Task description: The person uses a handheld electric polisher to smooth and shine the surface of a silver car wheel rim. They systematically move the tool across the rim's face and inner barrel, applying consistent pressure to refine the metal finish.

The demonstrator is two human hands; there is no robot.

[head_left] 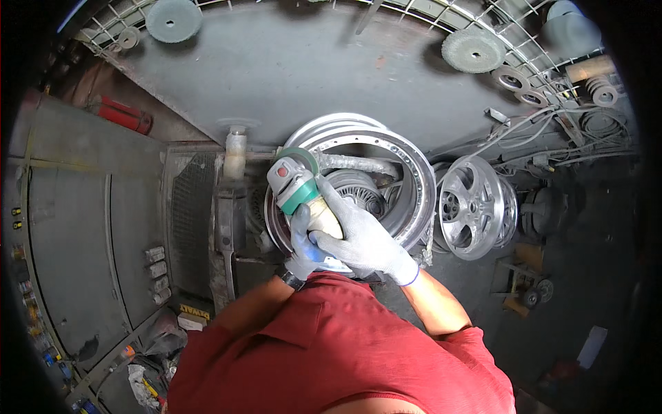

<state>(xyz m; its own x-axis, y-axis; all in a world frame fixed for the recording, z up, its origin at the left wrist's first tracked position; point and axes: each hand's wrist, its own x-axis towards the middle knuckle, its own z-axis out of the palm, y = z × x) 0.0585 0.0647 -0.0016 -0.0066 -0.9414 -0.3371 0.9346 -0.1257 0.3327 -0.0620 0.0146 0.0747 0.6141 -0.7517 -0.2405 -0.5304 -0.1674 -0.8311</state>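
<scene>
Left hand (305,243) and right hand (367,239) wrapped round angle grinder (299,193), some fingertips hidden; wheel rim (419,178) partly blocked.

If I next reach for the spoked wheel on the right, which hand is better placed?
Probably the right hand: it lies nearer the spoked wheel, while the left hand is farther away; both hold the grinder.

Grinder (298,193): is showing grey, green and cream, with a red spot
Left glove (303,243): is showing grey, patched blue
Right glove (362,238): is showing pale grey, edged blue
Shirt (345,338): is showing plain red
Large rim (416,169): is gleaming silver, dark-dotted
</scene>
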